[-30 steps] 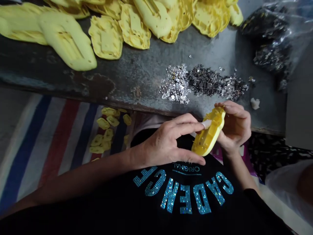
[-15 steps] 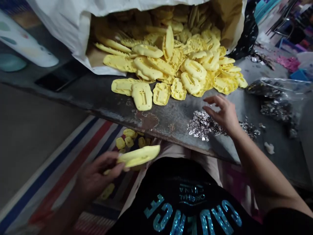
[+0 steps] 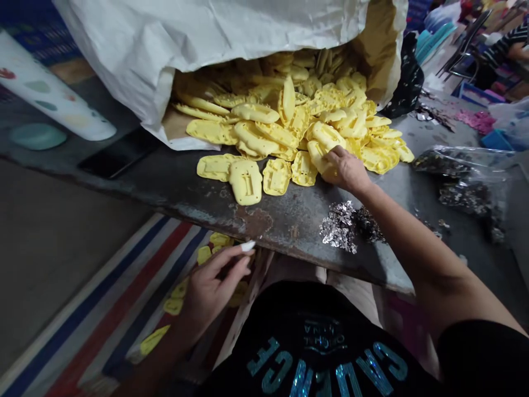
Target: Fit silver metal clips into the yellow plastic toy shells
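Observation:
My right hand [image 3: 347,170] reaches to the front of a heap of yellow plastic shells [image 3: 256,138], its fingers closed on the edge of one yellow plastic shell [image 3: 316,156]. That shell still lies against the others. Below the table edge, my left hand [image 3: 217,281] has thumb and index finger apart, with nothing visible between them. A white covering [image 3: 248,246] wraps its index fingertip. Small shiny metal pieces [image 3: 339,226] lie in a pile under my right forearm. Several shells lie singly near the front, among them a face-up shell with a slot [image 3: 246,183].
A white paper sack [image 3: 248,30] lies open behind the shells. Left are a phone [image 3: 118,154], a patterned white tumbler [image 3: 61,91] and a teal lid [image 3: 38,135]. A clear bag of metal pieces [image 3: 467,184] is right. More shells [image 3: 155,339] lie on striped sheeting [image 3: 136,309] below. A person [image 3: 510,47] is far right.
The yellow shell has left my left hand, which has moved right and up. My right hand has gone from above the metal pieces to a shell at the heap's front. The view has shifted slightly.

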A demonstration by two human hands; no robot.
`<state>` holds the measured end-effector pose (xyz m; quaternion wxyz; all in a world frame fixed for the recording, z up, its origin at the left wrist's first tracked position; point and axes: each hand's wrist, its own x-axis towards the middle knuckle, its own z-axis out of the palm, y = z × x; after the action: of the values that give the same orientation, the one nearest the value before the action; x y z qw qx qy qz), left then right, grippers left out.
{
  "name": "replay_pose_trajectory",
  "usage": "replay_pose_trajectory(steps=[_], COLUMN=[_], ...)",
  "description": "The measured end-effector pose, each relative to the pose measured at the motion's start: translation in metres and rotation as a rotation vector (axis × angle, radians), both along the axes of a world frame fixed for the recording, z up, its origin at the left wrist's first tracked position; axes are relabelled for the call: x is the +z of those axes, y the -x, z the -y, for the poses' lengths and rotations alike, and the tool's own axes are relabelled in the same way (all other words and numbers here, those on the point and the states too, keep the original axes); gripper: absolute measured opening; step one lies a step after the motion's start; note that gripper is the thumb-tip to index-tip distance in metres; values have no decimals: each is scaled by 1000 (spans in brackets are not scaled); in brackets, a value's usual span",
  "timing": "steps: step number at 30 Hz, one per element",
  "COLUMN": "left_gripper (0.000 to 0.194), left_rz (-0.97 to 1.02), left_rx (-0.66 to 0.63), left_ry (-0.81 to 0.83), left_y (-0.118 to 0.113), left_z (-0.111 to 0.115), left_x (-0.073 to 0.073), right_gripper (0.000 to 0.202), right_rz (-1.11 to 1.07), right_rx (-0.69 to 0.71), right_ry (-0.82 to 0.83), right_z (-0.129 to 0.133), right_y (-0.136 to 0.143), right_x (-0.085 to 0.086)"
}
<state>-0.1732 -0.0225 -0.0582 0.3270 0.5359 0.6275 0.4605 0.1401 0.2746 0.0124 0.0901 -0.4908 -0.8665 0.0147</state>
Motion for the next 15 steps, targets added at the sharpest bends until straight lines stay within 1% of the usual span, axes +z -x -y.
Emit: replay_pose_trajectory(steps=[2, 4, 6, 7, 8, 10, 12, 13, 15], left_gripper=[26, 42, 62, 66, 64, 52, 40, 37, 38], left_rz=[120, 249, 362, 406, 443, 484, 491, 487, 474], left_rx=[-81, -146, -200, -212, -205, -158, -73, -35, -6], left_ry=[3, 5, 16, 26, 36, 49, 59, 66, 101], left_y=[-31, -64, -96, -110, -121, -135, -139, -138, -138], left_z=[-24, -57, -96, -116, -135, -166, -185, -189, -186], left_x=[12, 24, 33, 35, 36, 35, 35, 37, 46], right_gripper=[49, 51, 50, 49, 48, 47, 44, 43, 42], right_rz=[-60, -141, -276, -351, -417, -473, -460, -451, -463], right_rx=[-6, 7, 52, 87, 122, 179, 216, 223, 233], right_ry=[23, 49, 87, 109, 128, 151, 177, 194, 223], right_z=[-2, 1, 9, 16, 22, 35, 46, 51, 62], right_y=[-6, -12, -15, -15, -14, -9, -2, 1, 2], right_x=[6, 10, 10, 7, 4, -6, -14, -16, -15])
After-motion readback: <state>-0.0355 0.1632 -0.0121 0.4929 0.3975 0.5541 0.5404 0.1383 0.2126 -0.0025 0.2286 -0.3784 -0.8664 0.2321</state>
